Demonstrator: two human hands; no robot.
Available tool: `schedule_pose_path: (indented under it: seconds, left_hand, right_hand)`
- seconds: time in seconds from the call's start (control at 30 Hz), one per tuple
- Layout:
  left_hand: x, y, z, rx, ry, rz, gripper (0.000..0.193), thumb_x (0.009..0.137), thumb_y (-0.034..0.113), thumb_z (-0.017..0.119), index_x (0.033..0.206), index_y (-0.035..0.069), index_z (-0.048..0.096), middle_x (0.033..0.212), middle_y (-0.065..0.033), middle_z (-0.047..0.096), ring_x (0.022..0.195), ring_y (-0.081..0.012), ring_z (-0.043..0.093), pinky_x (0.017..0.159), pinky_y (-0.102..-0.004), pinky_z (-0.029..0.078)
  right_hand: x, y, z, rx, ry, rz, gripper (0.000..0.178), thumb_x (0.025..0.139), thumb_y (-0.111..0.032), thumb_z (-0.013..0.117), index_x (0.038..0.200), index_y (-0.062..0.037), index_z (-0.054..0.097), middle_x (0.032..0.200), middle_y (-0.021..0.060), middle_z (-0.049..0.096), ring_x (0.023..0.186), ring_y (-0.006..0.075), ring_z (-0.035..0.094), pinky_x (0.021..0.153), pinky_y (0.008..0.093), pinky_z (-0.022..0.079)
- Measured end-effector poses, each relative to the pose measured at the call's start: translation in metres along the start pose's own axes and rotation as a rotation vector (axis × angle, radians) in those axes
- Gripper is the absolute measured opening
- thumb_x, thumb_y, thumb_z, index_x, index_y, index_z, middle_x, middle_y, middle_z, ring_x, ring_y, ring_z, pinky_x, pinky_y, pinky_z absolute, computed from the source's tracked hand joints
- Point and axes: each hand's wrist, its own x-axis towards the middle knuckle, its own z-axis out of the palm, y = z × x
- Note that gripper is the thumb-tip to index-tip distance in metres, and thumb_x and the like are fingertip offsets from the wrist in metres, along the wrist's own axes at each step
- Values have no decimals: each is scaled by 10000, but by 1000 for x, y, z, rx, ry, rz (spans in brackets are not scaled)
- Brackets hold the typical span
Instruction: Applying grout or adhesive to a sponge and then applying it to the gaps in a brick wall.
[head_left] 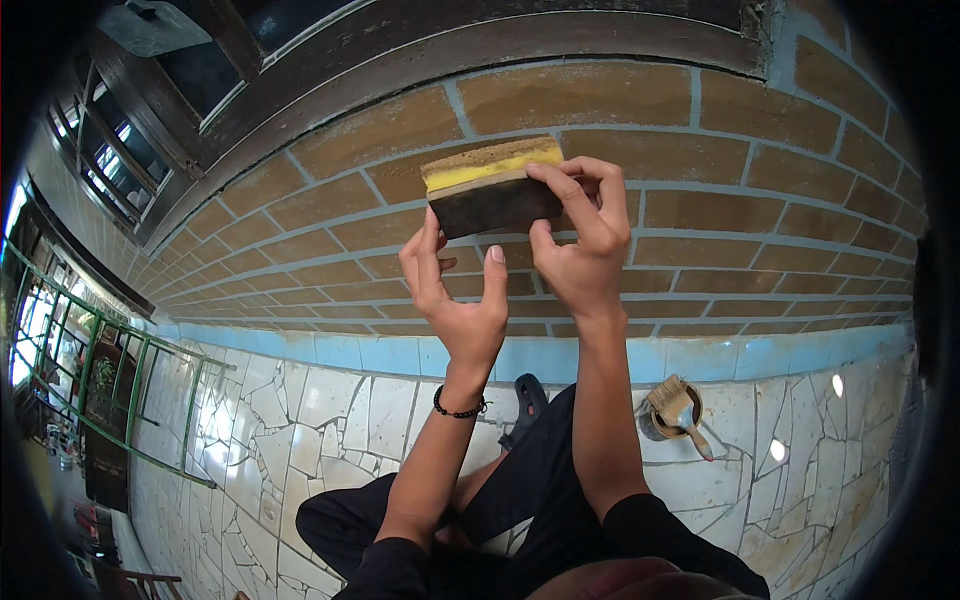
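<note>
A rectangular sponge block point(495, 185) is raised in front of the brick wall. Its top is rough and brown, above a yellow foam layer, a thin tan layer and a dark flat body. My right hand point(590, 225) grips its right end, fingers on the upper edge and thumb at the lower corner. At the block's lower left corner is my left hand point(455, 300), a fingertip against the edge. That hand's thumb stands apart from its fingers, below the block, and a black bead bracelet point(458, 404) circles its wrist.
The brown brick wall point(715, 210) has grey-blue joints and a light blue base strip point(700, 357). On the stone-patterned floor point(290, 430), a round container point(655, 428) bears a paintbrush point(687, 418). A green metal frame point(150, 400) stands left; dark wooden window framing point(420, 60) runs above.
</note>
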Motion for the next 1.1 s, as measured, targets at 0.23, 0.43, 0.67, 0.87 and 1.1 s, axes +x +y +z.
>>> schedule_pose_path:
  seconds: [0.23, 0.43, 0.67, 0.87, 1.1]
  left_hand:
    - [1, -1, 1, 6, -2, -32, 724, 945, 120, 802, 1604, 27, 517, 1395, -111, 555, 1243, -230, 583, 974, -355, 512]
    - [1, -2, 0, 4, -48, -34, 718, 949, 121, 801, 1602, 25, 518, 1407, -113, 555, 1246, -232, 585, 982, -356, 511]
    - [-1, -3, -2, -1, -27, -35, 721, 953, 124, 797, 1607, 26, 509, 1416, -116, 552, 1246, -234, 589, 976, -357, 516]
    - [2, -6, -2, -12, -40, -43, 733, 951, 136, 804, 1611, 26, 504, 1418, -121, 549, 1241, -238, 589, 967, -356, 522]
    - [4, -8, -3, -12, -55, -22, 809, 905, 123, 804, 1636, 26, 471, 1388, -142, 550, 1224, -259, 572, 938, -368, 506]
  right_hand:
    - [3, 0, 5, 8, 13, -23, 670, 649, 216, 634, 1227, -83, 794, 1175, 123, 592, 939, 261, 658, 779, 347, 576]
    - [4, -2, 3, -26, 23, -15, 680, 647, 229, 624, 1223, -88, 796, 1172, 121, 595, 937, 257, 653, 773, 349, 569]
    - [2, -3, 7, -9, 32, -27, 682, 643, 225, 621, 1222, -90, 798, 1166, 119, 598, 938, 263, 649, 782, 355, 566]
    - [2, -1, 9, -14, 27, -17, 687, 643, 222, 623, 1227, -93, 798, 1169, 119, 600, 942, 264, 651, 788, 352, 567]
    - [1, 0, 11, -18, 32, -6, 686, 647, 212, 635, 1237, -97, 797, 1171, 114, 594, 936, 258, 641, 792, 354, 564]
